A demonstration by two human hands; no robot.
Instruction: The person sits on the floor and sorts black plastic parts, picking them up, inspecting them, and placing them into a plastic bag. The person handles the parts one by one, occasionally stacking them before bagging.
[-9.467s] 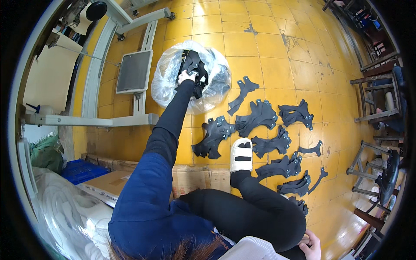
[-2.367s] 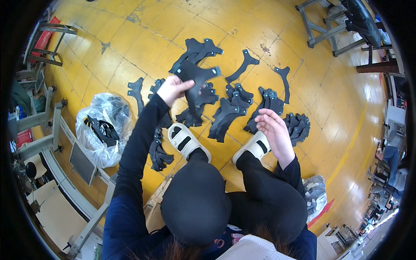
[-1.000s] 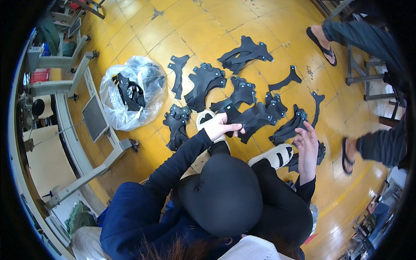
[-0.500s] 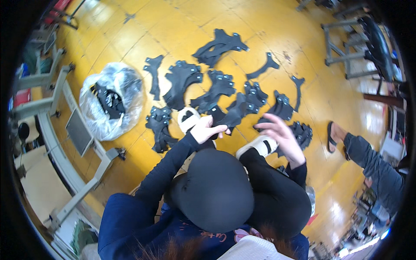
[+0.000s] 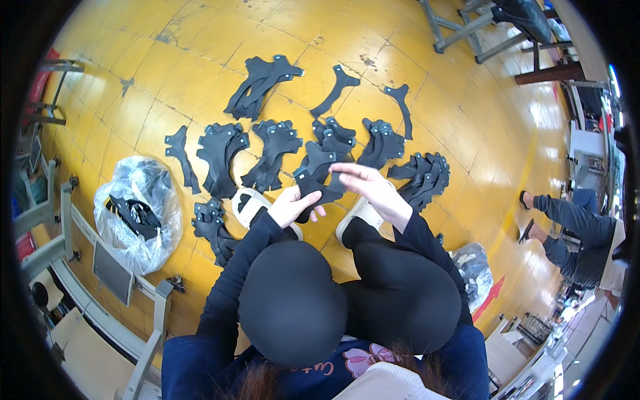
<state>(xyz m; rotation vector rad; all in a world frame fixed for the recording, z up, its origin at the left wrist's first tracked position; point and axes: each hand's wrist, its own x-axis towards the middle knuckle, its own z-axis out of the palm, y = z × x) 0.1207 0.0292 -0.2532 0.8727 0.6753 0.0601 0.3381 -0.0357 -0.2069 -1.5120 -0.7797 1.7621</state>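
My left hand (image 5: pixel 291 205) grips a black cut fabric piece (image 5: pixel 320 185), thumb on top, with the fabric held out over the floor between my feet. My right hand (image 5: pixel 373 189) is at the right end of that piece, its fingers stretched out and fingertips at the fabric's upper edge; whether they touch it is unclear. Just beyond my hands are overlapping stacks of similar pieces with small pale labels: a stack (image 5: pixel 271 152), a small stack (image 5: pixel 335 135) and a stack (image 5: pixel 381 143). To the right, near my right wrist, lies a fanned pile (image 5: pixel 425 179).
Single pieces and more stacks lie across the yellow tiled floor (image 5: pixel 220 73). A clear plastic bag (image 5: pixel 167 220) of black pieces stands left beside a grey metal frame (image 5: pixel 160 313). Another plastic bag (image 5: pixel 475 270) is at right. A person's legs (image 5: pixel 567 220) show at far right.
My right hand has come leftward to the held piece from apart on the right. The left hand keeps its grip. The view has shifted, so the floor stacks appear moved left.
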